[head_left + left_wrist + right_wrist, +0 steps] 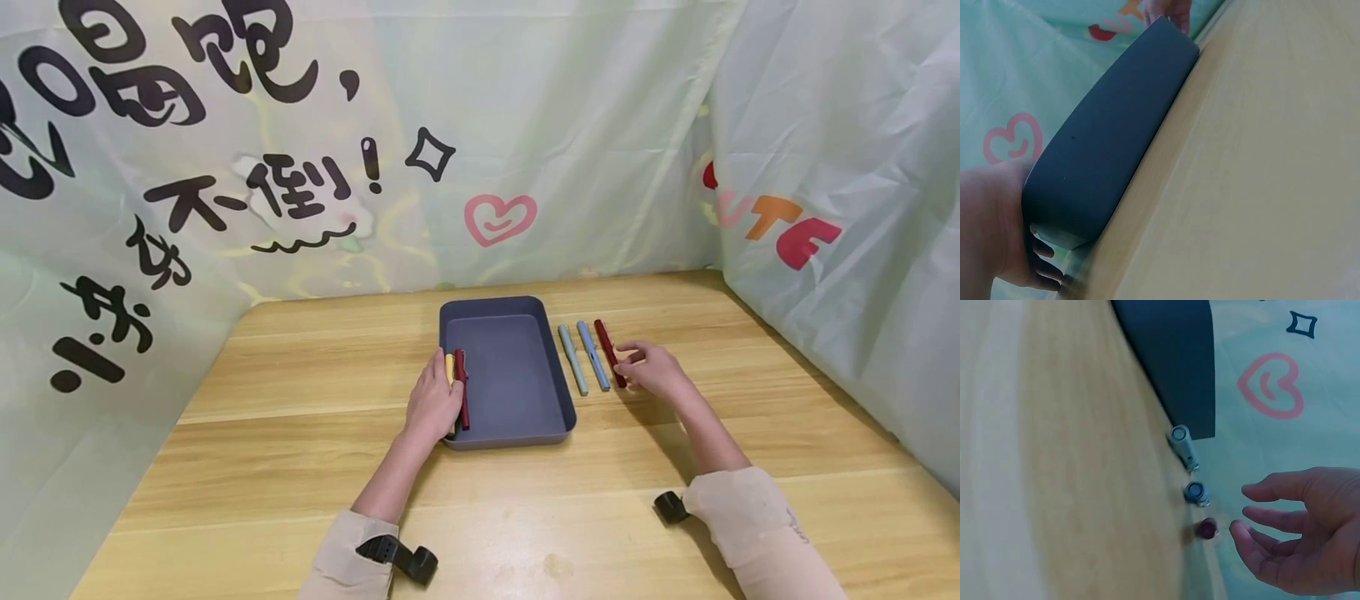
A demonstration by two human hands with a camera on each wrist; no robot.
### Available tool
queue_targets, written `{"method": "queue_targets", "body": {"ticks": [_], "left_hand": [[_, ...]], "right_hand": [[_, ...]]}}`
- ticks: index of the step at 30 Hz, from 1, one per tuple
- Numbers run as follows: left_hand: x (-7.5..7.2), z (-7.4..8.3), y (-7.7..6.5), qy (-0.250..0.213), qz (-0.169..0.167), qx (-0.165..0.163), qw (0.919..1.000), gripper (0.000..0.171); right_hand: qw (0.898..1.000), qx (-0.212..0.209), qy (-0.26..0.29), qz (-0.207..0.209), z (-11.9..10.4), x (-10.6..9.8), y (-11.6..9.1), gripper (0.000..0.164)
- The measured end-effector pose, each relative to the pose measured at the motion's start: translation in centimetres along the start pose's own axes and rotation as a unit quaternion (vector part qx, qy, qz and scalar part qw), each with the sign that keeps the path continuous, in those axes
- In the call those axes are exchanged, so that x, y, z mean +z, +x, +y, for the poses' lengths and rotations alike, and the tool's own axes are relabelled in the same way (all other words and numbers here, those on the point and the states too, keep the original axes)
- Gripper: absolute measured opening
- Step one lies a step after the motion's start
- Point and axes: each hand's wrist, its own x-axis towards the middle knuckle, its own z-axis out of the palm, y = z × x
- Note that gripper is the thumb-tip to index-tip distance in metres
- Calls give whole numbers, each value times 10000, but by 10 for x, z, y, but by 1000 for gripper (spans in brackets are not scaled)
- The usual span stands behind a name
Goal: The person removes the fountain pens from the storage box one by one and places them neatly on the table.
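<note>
My left hand grips the left wall of a dark grey-blue tray, with fingers on the outside in the left wrist view. Inside the tray beside that hand lie a dark red pen and a yellow pen, the yellow one partly covered by the hand. To the right of the tray, a pale green pen, a blue pen and another dark red pen lie side by side. My right hand hovers at this last pen, its fingers spread apart and holding nothing in the right wrist view.
The tray and pens are on a wooden table. Printed cloth with lettering and a pink heart hangs behind and along both sides of the table. Each sleeve carries a black wrist camera mount.
</note>
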Motion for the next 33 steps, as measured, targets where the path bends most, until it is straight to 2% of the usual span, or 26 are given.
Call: {"method": "queue_targets", "body": {"ticks": [5, 13, 16, 22, 29, 33], "left_hand": [[-1, -1, -1, 1, 77, -6, 10000, 61], [-1, -2, -5, -129, 373, -101, 9992, 54], [-1, -2, -6, -117, 460, -47, 9989, 53], [3, -4, -6, -110, 563, 49, 9983, 51], [3, -2, -5, -92, 474, 2, 9988, 52], [3, 0, -4, -64, 450, -50, 9990, 53]], "right_hand": [[9992, -269, -301, 53, -14, 3, -6, 41], [9964, -830, -60, -155, -42, 18, -13, 38], [9943, -1035, -48, -231, -51, 29, -13, 39], [9918, -1168, -57, -519, -68, 56, -11, 38], [9851, -1503, -204, -815, -90, 86, -7, 35], [9813, -1599, -471, -965, -100, 105, -3, 34]]}}
